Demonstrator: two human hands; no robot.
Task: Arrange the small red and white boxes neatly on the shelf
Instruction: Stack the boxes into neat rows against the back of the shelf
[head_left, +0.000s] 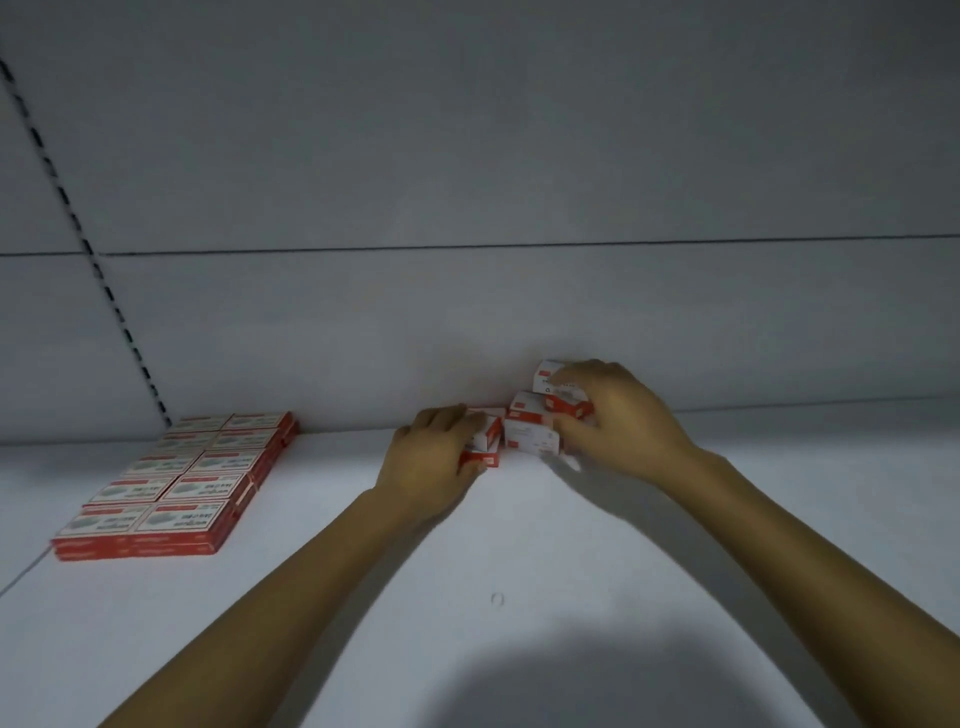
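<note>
We see the right hand curled over the top box of a small loose pile at the back of the shelf. The left hand grips two stacked boxes just beside it. Well apart, far left, a tidy block of boxes lies flat in two columns.

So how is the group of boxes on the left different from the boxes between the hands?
1. The left group lies flat in tidy rows, two across; the boxes between the hands sit in a loose, uneven pile.
2. Nobody touches the left group; the left hand and right hand both grip the pile.
3. The left group reaches toward the shelf front; the pile sits by the back wall.

Both are red and white.
</note>
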